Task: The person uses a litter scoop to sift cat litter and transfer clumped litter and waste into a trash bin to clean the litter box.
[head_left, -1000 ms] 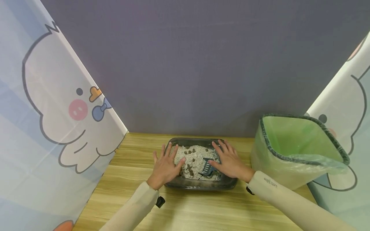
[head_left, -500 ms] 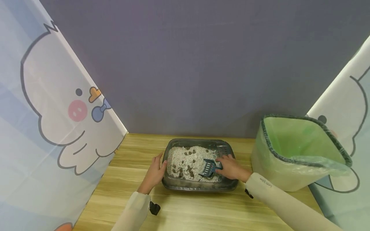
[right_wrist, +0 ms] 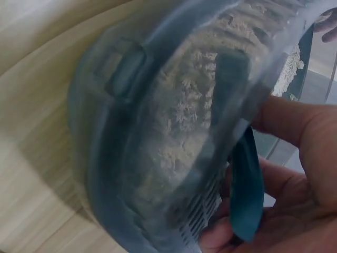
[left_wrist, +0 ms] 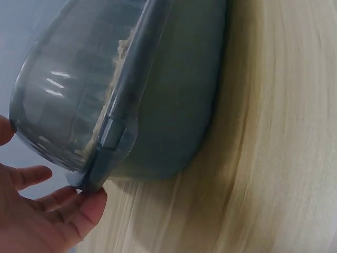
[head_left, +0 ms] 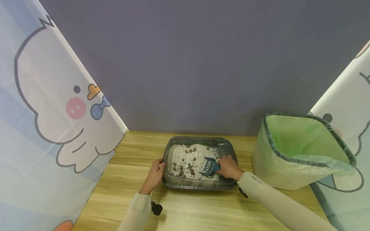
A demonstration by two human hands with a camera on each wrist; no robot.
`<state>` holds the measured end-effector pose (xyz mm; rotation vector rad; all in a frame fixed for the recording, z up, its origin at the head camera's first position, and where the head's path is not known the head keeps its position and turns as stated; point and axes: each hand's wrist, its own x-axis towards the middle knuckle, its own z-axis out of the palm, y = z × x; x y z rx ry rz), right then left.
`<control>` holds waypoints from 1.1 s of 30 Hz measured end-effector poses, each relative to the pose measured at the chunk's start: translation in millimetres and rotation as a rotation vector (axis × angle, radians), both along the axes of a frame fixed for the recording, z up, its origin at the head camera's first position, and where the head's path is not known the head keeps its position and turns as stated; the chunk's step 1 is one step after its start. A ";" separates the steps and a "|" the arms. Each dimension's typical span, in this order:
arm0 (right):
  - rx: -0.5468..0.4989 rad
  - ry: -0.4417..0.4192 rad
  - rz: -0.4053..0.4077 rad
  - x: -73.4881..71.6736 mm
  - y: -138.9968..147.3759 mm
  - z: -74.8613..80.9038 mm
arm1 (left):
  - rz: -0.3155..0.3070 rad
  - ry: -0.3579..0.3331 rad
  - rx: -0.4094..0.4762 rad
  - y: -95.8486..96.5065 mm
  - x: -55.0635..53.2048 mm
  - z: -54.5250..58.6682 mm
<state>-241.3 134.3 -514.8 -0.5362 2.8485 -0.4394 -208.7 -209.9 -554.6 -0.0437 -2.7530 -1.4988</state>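
A dark translucent litter box [head_left: 199, 183] holds pale litter [head_left: 192, 158] with several brown clumps on the surface. At its left end my left hand [head_left: 154, 176] grips the box; in the left wrist view the fingertips [left_wrist: 95, 203] touch under the rim while the thumb meets the upper edge. A dark blue slotted litter scoop [head_left: 208, 166] lies with its head in the litter, right of centre. My right hand [head_left: 230, 168] holds the handle, which passes between thumb and fingers in the right wrist view. Part of the handle [right_wrist: 247, 195] shows there beyond the box wall.
To the right stands a large bin [head_left: 277, 173] with a green liner [head_left: 306, 134] folded over its rim. The wooden table [head_left: 188, 211] meets a grey back panel [head_left: 190, 70]. Printed cloth panels [head_left: 46, 86] close off both sides.
My left hand has moved from over the litter to the box's left end and taken hold there. My right hand has lowered from above the box and taken the scoop's handle.
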 end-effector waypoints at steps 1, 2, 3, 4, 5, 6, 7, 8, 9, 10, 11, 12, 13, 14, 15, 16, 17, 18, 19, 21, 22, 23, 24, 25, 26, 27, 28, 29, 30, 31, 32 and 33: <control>0.000 -0.006 -0.010 -0.4 -0.7 -0.5 | 0.000 -0.004 0.004 -0.4 -0.4 -0.4; -0.011 -0.007 -0.022 -0.9 -1.2 -0.8 | 0.002 -0.007 0.005 -0.6 -0.5 -0.6; -0.017 -0.008 -0.040 -1.0 -1.6 -0.8 | 0.000 -0.011 0.012 -0.8 -0.5 -0.7; -0.027 -0.010 -0.057 -0.7 -1.8 0.0 | -0.001 -0.013 0.017 -0.9 -0.7 -0.8; -0.039 -0.015 -0.074 -0.4 -1.9 1.5 | -0.004 -0.021 0.026 -1.0 -0.9 -1.1; -0.052 -0.021 -0.086 0.3 -2.1 4.1 | -0.006 -0.025 0.031 -1.0 -0.9 -1.6; -0.066 -0.015 -0.094 1.1 -1.9 6.8 | -0.005 -0.031 0.037 -1.0 -0.7 -2.0; -0.083 -0.004 -0.093 1.9 -1.5 10.6 | -0.006 -0.034 0.045 -0.9 -0.6 -2.1; -0.093 0.001 -0.092 2.7 -1.2 14.8 | -0.007 -0.036 0.055 -0.7 -0.7 -2.4; -0.104 0.014 -0.081 3.3 -0.7 19.2 | -0.005 -0.036 0.059 -0.7 -0.9 -2.8; -0.113 0.027 -0.070 3.8 -0.1 24.5 | -0.003 -0.035 0.064 -0.6 -1.2 -3.3; -0.120 0.045 -0.054 3.8 1.0 29.1 | -0.003 -0.029 0.065 -0.4 -1.5 -3.7; -0.127 0.067 -0.042 3.6 2.2 33.4 | -0.001 -0.030 0.067 -0.3 -1.8 -4.0; -0.141 0.069 -0.036 3.6 3.3 38.2 | 0.001 -0.029 0.069 -0.4 -2.2 -4.4; -0.154 0.064 -0.037 3.2 4.4 42.3 | 0.002 -0.029 0.066 -0.6 -2.6 -4.9; -0.165 0.070 -0.032 2.7 5.7 46.1 | 0.003 -0.027 0.066 -0.8 -2.9 -5.2; -0.174 0.069 -0.029 2.1 6.9 49.3 | -0.001 -0.023 0.061 -0.9 -3.0 -5.4; -0.180 0.071 -0.025 1.2 8.0 51.6 | -0.003 -0.021 0.058 -1.2 -3.1 -5.5; -0.190 0.067 -0.029 1.0 9.1 53.5 | -0.001 -0.022 0.057 -1.2 -3.0 -5.1; -0.202 0.060 -0.027 0.4 11.1 55.0 | -0.009 -0.015 0.047 -1.4 -2.9 -4.5; -0.205 0.062 -0.020 0.1 11.7 54.5 | -0.011 -0.012 0.044 -1.4 -2.8 -4.1; -0.200 0.066 -0.014 -0.2 12.4 53.2 | -0.015 -0.011 0.036 -1.5 -2.8 -4.2; -0.195 0.066 -0.008 -0.4 13.2 51.4 | -0.015 -0.013 0.035 -1.6 -2.8 -4.1; -0.189 0.064 -0.004 -0.6 13.7 49.3 | -0.016 -0.015 0.033 -1.6 -2.8 -4.3; -0.182 0.065 0.007 -0.5 14.0 47.2 | -0.015 -0.016 0.031 -1.6 -2.9 -4.5; -0.172 0.069 0.014 -0.6 14.4 45.0 | -0.014 -0.016 0.032 -1.5 -3.0 -4.7; -0.159 0.075 0.019 -0.8 14.9 42.6 | -0.013 -0.015 0.031 -1.4 -3.1 -4.9; -0.147 0.080 0.022 -0.9 15.3 40.5 | -0.013 -0.015 0.031 -1.3 -3.2 -5.1; -0.144 0.074 0.019 -0.9 15.6 38.7 | -0.011 -0.015 0.031 -1.2 -3.3 -5.0; -0.144 0.069 0.016 -1.0 15.7 37.4 | -0.009 -0.014 0.030 -1.0 -3.3 -5.0; -0.144 0.070 0.013 -1.0 16.0 35.9 | -0.006 -0.011 0.026 -0.9 -3.3 -4.9; -0.141 0.071 0.006 -1.1 16.4 34.7 | -0.005 -0.011 0.023 -0.9 -3.2 -4.9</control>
